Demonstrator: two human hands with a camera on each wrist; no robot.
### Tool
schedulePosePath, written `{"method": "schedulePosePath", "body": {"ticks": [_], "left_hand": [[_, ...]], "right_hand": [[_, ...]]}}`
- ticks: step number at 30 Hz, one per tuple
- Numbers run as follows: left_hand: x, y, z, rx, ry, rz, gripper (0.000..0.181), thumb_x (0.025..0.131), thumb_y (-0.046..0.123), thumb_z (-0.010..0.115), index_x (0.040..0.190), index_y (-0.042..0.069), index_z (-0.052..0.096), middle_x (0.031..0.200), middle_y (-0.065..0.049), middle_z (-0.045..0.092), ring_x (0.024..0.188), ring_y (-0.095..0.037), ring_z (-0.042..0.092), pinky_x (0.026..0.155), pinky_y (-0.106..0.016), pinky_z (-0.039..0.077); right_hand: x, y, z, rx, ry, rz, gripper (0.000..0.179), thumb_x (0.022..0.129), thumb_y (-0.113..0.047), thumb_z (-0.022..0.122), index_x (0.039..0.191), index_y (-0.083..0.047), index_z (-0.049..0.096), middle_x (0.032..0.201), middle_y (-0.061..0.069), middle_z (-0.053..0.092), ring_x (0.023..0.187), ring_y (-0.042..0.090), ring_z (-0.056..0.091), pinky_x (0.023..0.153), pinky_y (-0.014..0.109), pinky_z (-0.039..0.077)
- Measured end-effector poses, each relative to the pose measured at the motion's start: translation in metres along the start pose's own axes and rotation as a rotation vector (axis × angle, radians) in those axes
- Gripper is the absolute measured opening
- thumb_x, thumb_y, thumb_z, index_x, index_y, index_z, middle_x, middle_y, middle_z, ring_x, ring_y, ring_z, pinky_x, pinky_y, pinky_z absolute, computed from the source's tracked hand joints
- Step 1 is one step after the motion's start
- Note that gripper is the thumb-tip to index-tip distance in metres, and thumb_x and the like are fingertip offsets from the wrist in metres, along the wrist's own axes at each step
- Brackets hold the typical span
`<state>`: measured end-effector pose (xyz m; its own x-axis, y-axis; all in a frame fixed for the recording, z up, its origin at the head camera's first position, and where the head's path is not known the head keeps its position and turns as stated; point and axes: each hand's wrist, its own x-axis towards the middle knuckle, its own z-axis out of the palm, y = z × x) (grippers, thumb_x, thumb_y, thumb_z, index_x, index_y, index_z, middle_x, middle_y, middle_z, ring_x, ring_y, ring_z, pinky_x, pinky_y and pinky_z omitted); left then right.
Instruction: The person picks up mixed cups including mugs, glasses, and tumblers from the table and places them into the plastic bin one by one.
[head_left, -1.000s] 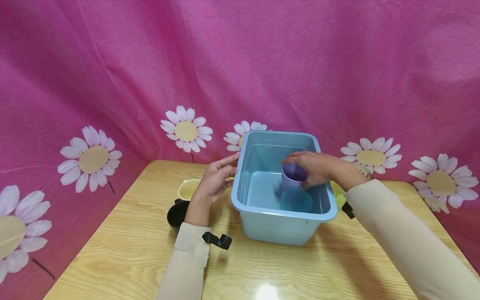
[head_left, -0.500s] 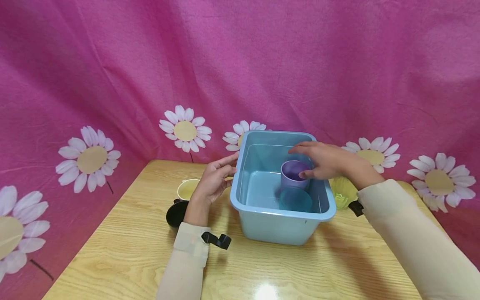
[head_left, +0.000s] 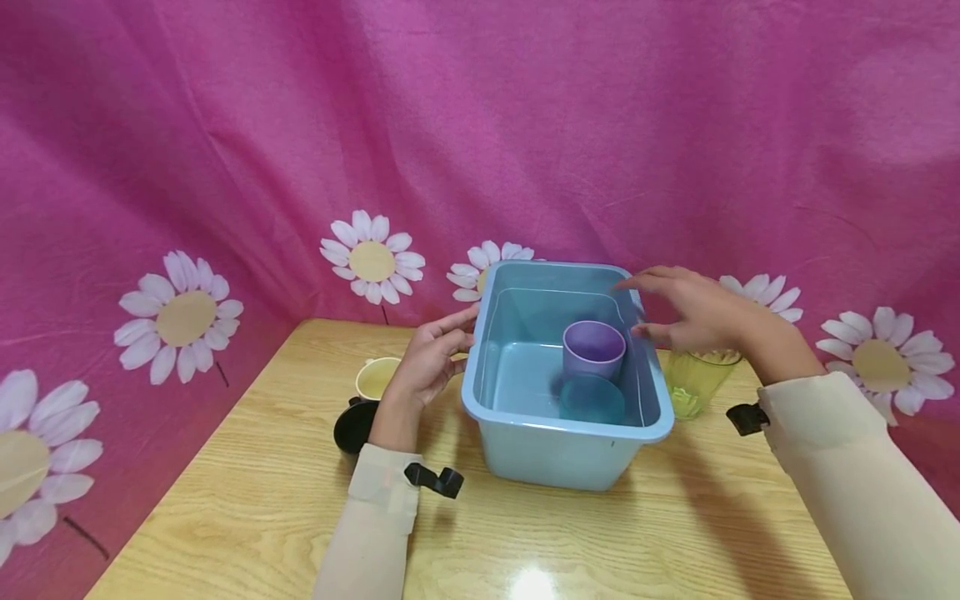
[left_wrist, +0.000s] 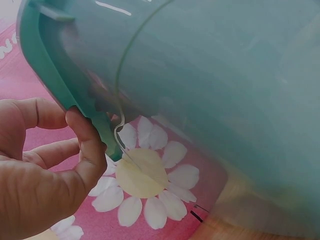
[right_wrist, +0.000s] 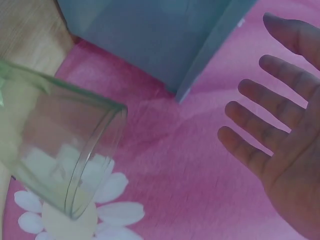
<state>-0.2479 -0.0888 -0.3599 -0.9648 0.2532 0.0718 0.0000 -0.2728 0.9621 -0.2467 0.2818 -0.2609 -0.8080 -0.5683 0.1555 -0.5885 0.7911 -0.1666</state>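
Observation:
A light blue plastic tub (head_left: pixel 551 425) stands on the table. My left hand (head_left: pixel 431 358) holds its left rim; thumb and fingers pinch that edge in the left wrist view. Inside the tub, toward its right side, a purple cup (head_left: pixel 592 367) stands upright, with a see-through teal vessel (head_left: pixel 591 404) just in front of it. My right hand (head_left: pixel 693 310) hovers over the right rim with spread fingers and nothing in them. Below that hand is a clear yellow-green glass (head_left: pixel 692 387), apart from the fingers in the right wrist view, where its round mouth (right_wrist: pixel 95 165) shows.
Left of the tub, partly behind my left arm, stand a pale yellow cup (head_left: pixel 375 379) and a black mug (head_left: pixel 352 429). A pink cloth (head_left: pixel 570 133) with daisies hangs behind the wooden table (head_left: pixel 247 500).
My right hand has let go of the purple cup inside the tub, then risen and moved right, out past the rim. The left hand has stayed at the left rim.

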Motion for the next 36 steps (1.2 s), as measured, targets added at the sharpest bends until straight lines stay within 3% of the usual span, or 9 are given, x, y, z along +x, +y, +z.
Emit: {"method": "schedulePosePath", "body": {"ticks": [8, 15, 18, 24, 31, 36], "left_hand": [[0.001, -0.001, 0.001, -0.003, 0.008, -0.005, 0.049, 0.098, -0.002, 0.051, 0.146, 0.007, 0.057, 0.141, -0.018, 0.059, 0.095, -0.018, 0.065, 0.078, -0.030, 0.060], [0.000, -0.001, 0.001, -0.013, 0.011, -0.001, 0.050, 0.097, -0.002, 0.051, 0.146, 0.006, 0.057, 0.140, -0.020, 0.058, 0.093, -0.017, 0.065, 0.076, -0.029, 0.060], [0.000, -0.001, 0.001, -0.014, 0.005, -0.003, 0.050, 0.097, -0.003, 0.050, 0.146, 0.006, 0.056, 0.141, -0.020, 0.058, 0.095, -0.018, 0.065, 0.077, -0.029, 0.060], [0.000, -0.001, 0.000, -0.012, 0.006, -0.005, 0.049, 0.098, -0.001, 0.050, 0.146, 0.007, 0.057, 0.141, -0.018, 0.059, 0.099, -0.020, 0.065, 0.079, -0.030, 0.060], [0.000, -0.001, 0.000, -0.010, 0.011, -0.001, 0.049, 0.098, -0.001, 0.051, 0.146, 0.007, 0.058, 0.140, -0.017, 0.060, 0.098, -0.020, 0.065, 0.079, -0.031, 0.060], [0.000, 0.000, 0.001, -0.008, 0.014, 0.000, 0.049, 0.098, -0.001, 0.050, 0.146, 0.006, 0.057, 0.140, -0.017, 0.060, 0.095, -0.019, 0.064, 0.078, -0.030, 0.060]], "right_hand": [[-0.024, 0.021, -0.003, 0.040, 0.083, 0.003, 0.059, 0.087, -0.022, 0.077, 0.142, -0.007, 0.059, 0.140, 0.019, 0.059, 0.133, 0.041, 0.049, 0.109, 0.062, 0.037], [-0.044, 0.042, 0.005, 0.076, 0.126, 0.022, 0.060, 0.084, -0.024, 0.081, 0.138, -0.005, 0.061, 0.132, 0.016, 0.064, 0.125, 0.038, 0.054, 0.101, 0.059, 0.042], [-0.052, 0.049, 0.009, 0.102, 0.133, 0.042, 0.061, 0.084, -0.025, 0.082, 0.138, -0.004, 0.061, 0.134, 0.020, 0.063, 0.130, 0.044, 0.048, 0.103, 0.064, 0.039], [-0.061, 0.060, 0.017, 0.126, 0.155, 0.031, 0.064, 0.081, -0.023, 0.083, 0.138, -0.003, 0.061, 0.144, 0.030, 0.053, 0.140, 0.062, 0.030, 0.115, 0.071, 0.022], [-0.063, 0.074, 0.029, 0.115, 0.175, 0.031, 0.069, 0.075, -0.025, 0.088, 0.136, -0.007, 0.063, 0.142, 0.027, 0.055, 0.137, 0.056, 0.039, 0.108, 0.071, 0.031], [-0.067, 0.080, 0.038, 0.116, 0.172, 0.056, 0.074, 0.073, -0.026, 0.089, 0.138, -0.005, 0.060, 0.141, 0.030, 0.053, 0.132, 0.054, 0.041, 0.103, 0.072, 0.031]]}}
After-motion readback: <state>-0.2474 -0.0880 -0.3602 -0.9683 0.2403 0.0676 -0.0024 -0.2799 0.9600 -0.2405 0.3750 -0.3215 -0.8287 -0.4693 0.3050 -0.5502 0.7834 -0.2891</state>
